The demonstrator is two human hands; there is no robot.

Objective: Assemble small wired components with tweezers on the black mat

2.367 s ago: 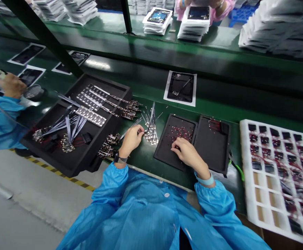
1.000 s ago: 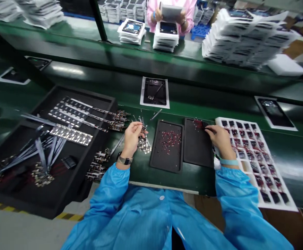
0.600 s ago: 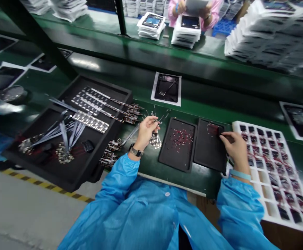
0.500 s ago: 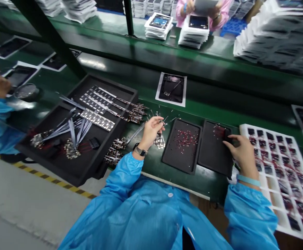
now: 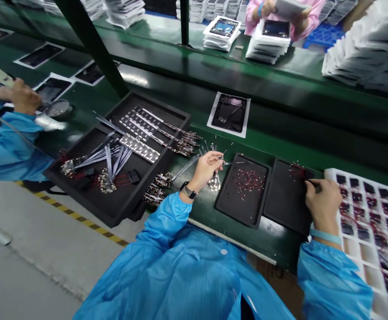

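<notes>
A flat black tray with lots of tiny red bits in it lies on the green table, in front of the person in blue. The left hand is up by the left edge of that tray. Its thumb and fingers are pinched together, holding a thin silver strip that pokes out over the far end of the tray. A heap of little shiny boards lies just left of the tray, below that hand. The right hand is well to the right of the tray. Its thumb and first finger are near each other with something dark by them, but one cannot tell what it is or if it is held tight. Close beside the tray, on its right, is a second black tray with red wires at its far end. A white box with many pockets is farther right of the first tray. Past that tray's far end, a black panel sits on a white sheet. Left of the tray, past the heap, is a big black bin with pale strips inside. Much farther left, another person's hand shows.
</notes>
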